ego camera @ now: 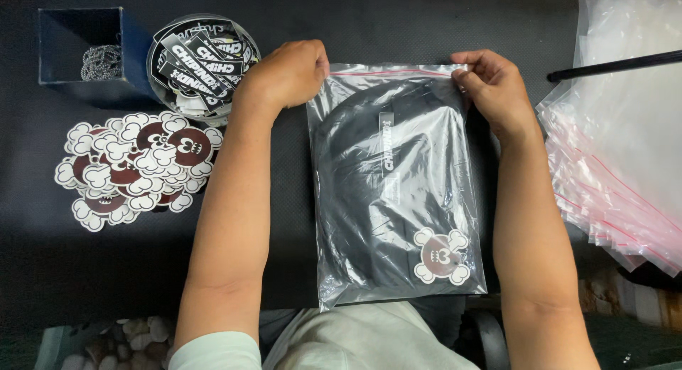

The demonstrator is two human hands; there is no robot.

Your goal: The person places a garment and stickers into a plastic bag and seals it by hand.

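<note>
Seen from above, a person's two bare hands grip the top corners of a clear plastic zip bag with a red seal line (395,178), which lies flat in the middle of the frame on a black worktop (284,199). The left hand (288,75) is curled, its fingers clamped on the bag's upper left corner; the right hand (494,82) pinches the upper right corner between thumb and fingers. Inside the bag lies a folded black garment (369,199) with a dark strip label near its upper middle and a white-and-maroon cloud-edged sticker (441,255) at its lower right. At left of the frame a loose heap of matching cloud-shaped stickers (135,167) spreads over the worktop; above it stands a round clear tub of black-and-white strip labels (201,61), and at upper left a dark blue square box holding a ball chain (85,50). A stack of empty clear zip bags with red seal lines (618,192) fans down the right edge. Judged from the grip, the seal closes best if the fingers hold the top edge taut and level, then press along the red line from one corner to the other, pushing trapped air out and keeping the garment's fabric below the seal.
</note>
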